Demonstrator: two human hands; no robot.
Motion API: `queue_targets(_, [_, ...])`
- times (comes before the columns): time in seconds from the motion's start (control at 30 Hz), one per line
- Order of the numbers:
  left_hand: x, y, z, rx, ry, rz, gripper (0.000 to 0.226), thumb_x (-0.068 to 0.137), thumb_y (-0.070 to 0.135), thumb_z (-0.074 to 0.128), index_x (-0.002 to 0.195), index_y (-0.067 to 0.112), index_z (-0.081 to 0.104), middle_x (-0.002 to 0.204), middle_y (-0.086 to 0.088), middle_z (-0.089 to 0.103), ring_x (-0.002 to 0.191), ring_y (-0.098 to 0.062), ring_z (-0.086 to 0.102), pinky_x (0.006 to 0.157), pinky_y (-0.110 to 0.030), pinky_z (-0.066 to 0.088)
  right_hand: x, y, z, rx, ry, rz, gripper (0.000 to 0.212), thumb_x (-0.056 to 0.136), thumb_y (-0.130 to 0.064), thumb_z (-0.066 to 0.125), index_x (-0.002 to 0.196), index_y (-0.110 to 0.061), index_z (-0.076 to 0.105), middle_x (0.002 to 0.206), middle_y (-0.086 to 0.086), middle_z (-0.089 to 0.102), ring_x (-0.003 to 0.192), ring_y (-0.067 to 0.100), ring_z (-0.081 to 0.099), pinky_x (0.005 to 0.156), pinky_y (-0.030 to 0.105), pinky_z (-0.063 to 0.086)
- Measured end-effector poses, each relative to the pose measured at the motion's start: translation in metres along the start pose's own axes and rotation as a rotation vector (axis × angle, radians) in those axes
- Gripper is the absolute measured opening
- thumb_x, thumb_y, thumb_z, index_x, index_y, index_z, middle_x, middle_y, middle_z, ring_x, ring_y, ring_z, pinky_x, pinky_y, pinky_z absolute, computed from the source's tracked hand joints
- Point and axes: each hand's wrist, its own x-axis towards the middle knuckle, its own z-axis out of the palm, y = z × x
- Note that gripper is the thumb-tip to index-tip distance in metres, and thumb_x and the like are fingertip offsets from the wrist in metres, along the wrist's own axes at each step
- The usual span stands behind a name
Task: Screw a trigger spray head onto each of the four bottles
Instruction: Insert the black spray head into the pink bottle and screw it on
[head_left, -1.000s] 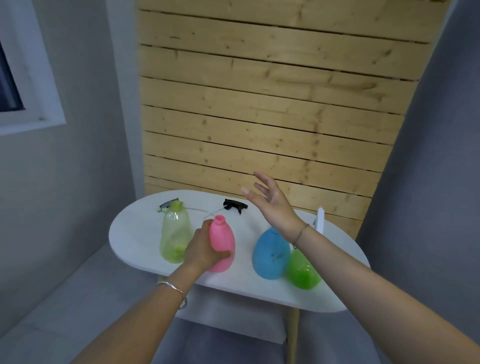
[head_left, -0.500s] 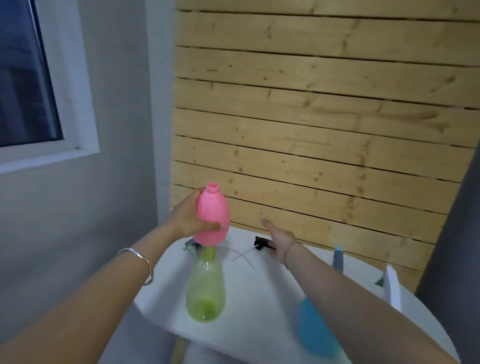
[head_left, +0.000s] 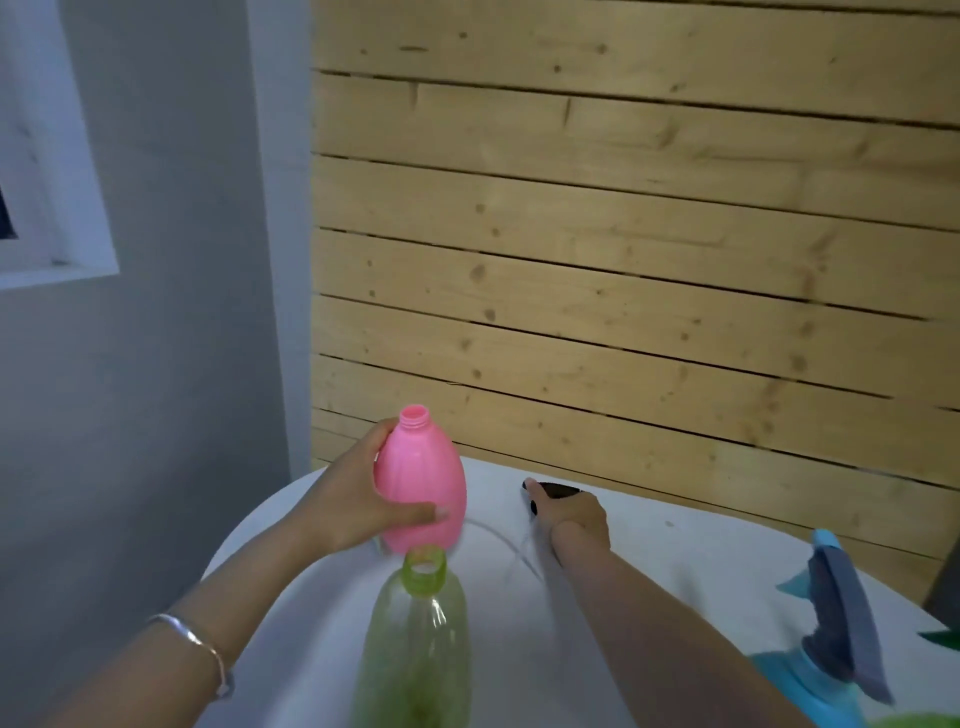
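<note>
here, on the left side, the left hand (head_left: 358, 499) is closed around the pink bottle (head_left: 420, 483), thumb across its front, and holds it upright above the white table (head_left: 649, 561); its neck is open, with no spray head on. just below it the pale green bottle (head_left: 415, 644) stands on the table, also without head. further right, the right hand (head_left: 571, 514) lies on the table with fingers curled over the black spray head (head_left: 553, 491); a thin clear tube (head_left: 519, 558) runs from under it. at the right edge, the blue bottle (head_left: 815, 691) already carries a blue and grey spray head (head_left: 841, 623).
</note>
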Motion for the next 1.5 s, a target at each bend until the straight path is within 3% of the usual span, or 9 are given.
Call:
queue_targets(0.13, [0.001,-0.012,0.004,-0.031,0.010,-0.016,0.092,0.046,0.043,0.090,0.119,0.055,0.035,0.108,0.020,0.056,0.094,-0.001,0.057,0.058,-0.016,0.052,0.011,-0.002,0.010,-0.141,0.035,-0.073,0.047,0.073,-0.047,0.068,0.101,-0.010,0.063,0.103,0.008,0.069,0.092,0.028,0.065,0.075,0.031,0.050])
queue_targets(0.27, [0.002,-0.010,0.001,-0.056,0.035,-0.012,0.083,0.046,0.043,0.090,0.104,0.066,0.034,0.104,0.025,0.055,0.091,0.002,0.056,0.055,-0.014,0.050,0.009,-0.007,0.008,-0.234,0.020,-0.157,0.034,0.078,-0.043,0.066,0.081,-0.010,0.055,0.077,0.004,0.058,0.071,0.023,0.056,0.060,0.027,0.041])
queue_targets(0.43, [-0.002,0.015,-0.011,-0.062,0.089,0.029,0.087,0.050,0.037,0.090,0.113,0.058,0.034,0.105,0.025,0.051,0.096,-0.008,0.055,0.060,-0.021,0.052,-0.011,-0.043,-0.022,0.183,-0.036,-0.255,0.054,0.072,-0.053,0.071,0.053,-0.013,0.040,0.058,0.007,0.049,0.061,0.027,0.059,0.058,0.031,0.039])
queue_targets(0.53, [-0.006,0.042,-0.022,-0.074,0.176,0.058,0.091,0.052,0.038,0.089,0.123,0.050,0.034,0.112,0.017,0.054,0.101,-0.016,0.055,0.070,-0.029,0.052,-0.043,-0.077,-0.053,0.391,-0.078,-0.381,0.046,0.070,-0.050,0.073,0.062,-0.013,0.047,0.064,0.008,0.060,0.059,0.024,0.058,0.064,0.036,0.052])
queue_targets(0.77, [-0.038,0.127,-0.021,-0.109,0.234,0.165,0.100,0.052,0.042,0.088,0.135,0.040,0.034,0.129,0.004,0.050,0.113,-0.022,0.052,0.091,-0.047,0.051,-0.136,-0.126,-0.141,0.773,-0.355,-0.522,0.031,0.078,-0.038,0.071,0.079,-0.011,0.055,0.070,0.003,0.066,0.048,0.007,0.062,0.051,0.016,0.053])
queue_targets(0.97, [-0.082,0.172,0.019,-0.001,0.205,0.183,0.095,0.050,0.047,0.085,0.128,0.053,0.031,0.119,0.009,0.041,0.098,-0.013,0.050,0.082,-0.031,0.047,-0.202,-0.127,-0.218,0.894,-0.419,-0.664,0.018,0.081,-0.028,0.070,0.076,-0.015,0.058,0.077,0.002,0.072,0.057,0.008,0.066,0.062,0.019,0.057])
queue_targets(1.1, [-0.103,0.179,0.048,0.045,0.160,0.097,0.094,0.049,0.047,0.086,0.129,0.031,0.039,0.117,0.005,0.042,0.095,-0.015,0.052,0.081,-0.033,0.050,-0.225,-0.130,-0.257,0.997,-0.429,-0.718,0.015,0.083,-0.023,0.068,0.085,-0.015,0.055,0.087,0.007,0.072,0.066,0.012,0.068,0.073,0.022,0.059])
queue_targets(1.37, [-0.127,0.193,0.084,0.099,0.111,0.060,0.094,0.049,0.050,0.085,0.129,0.032,0.038,0.115,0.006,0.042,0.095,-0.014,0.050,0.079,-0.030,0.047,-0.233,-0.105,-0.281,1.033,-0.440,-0.704,0.017,0.084,-0.024,0.067,0.091,-0.012,0.057,0.087,0.005,0.073,0.070,0.011,0.070,0.075,0.022,0.059])
queue_targets(1.5, [-0.136,0.193,0.099,0.056,0.108,0.062,0.094,0.050,0.050,0.085,0.129,0.031,0.039,0.117,0.006,0.043,0.100,-0.015,0.051,0.085,-0.034,0.049,-0.224,-0.067,-0.264,0.773,-0.433,-0.672,0.020,0.084,-0.024,0.067,0.096,-0.009,0.063,0.088,0.001,0.072,0.085,0.006,0.068,0.085,0.020,0.052])
